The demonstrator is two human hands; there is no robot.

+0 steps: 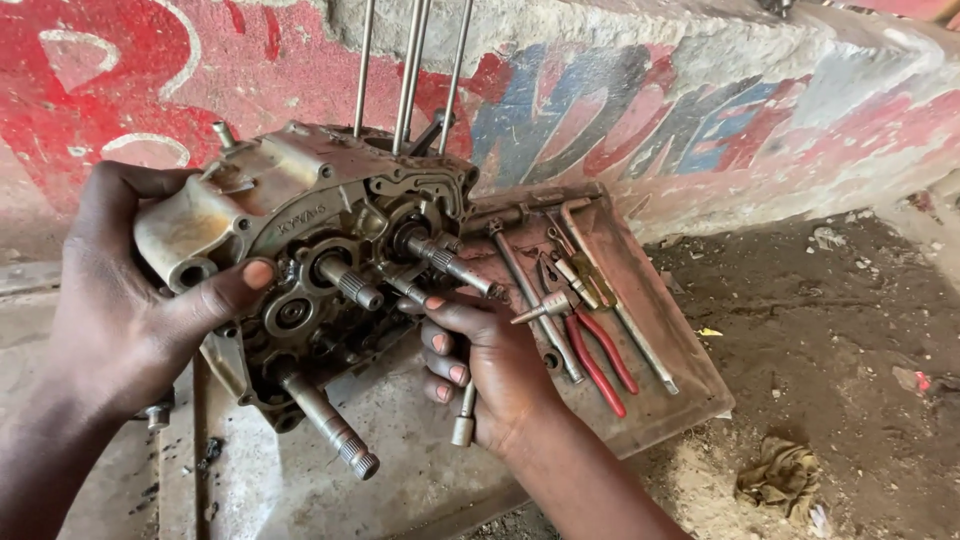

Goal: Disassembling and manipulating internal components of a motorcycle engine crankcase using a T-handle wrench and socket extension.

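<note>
Between the two hands, held up off the ground, sits an engine case (300, 270) of dull grey cast metal, greasy and stained brown. Its side cover is already off: gears and bearings lie bare, and several splined steel shafts (345, 282) stick out toward the camera, one long one (330, 425) pointing down. Four thin bright studs (410, 70) rise from its top. Judging by this, the case is well stripped, though shafts and gears remain inside.

On the near side, the left hand (120, 310) is closed around the case's edge, thumb pressed across the open face. From below, the right hand (490, 365) has its fingers curled about a small metal socket tool (465, 420) while its fingertips touch the shafts.

Just beside the case, a rusty flat metal tray (660, 330) leans against the wall, carrying red-handled pliers (600, 355), a T-shaped wrench (545, 305) and long rods. Behind stands a rough painted concrete wall (700, 110); a crumpled rag (780, 475) lies on the dirt ground (850, 330).
</note>
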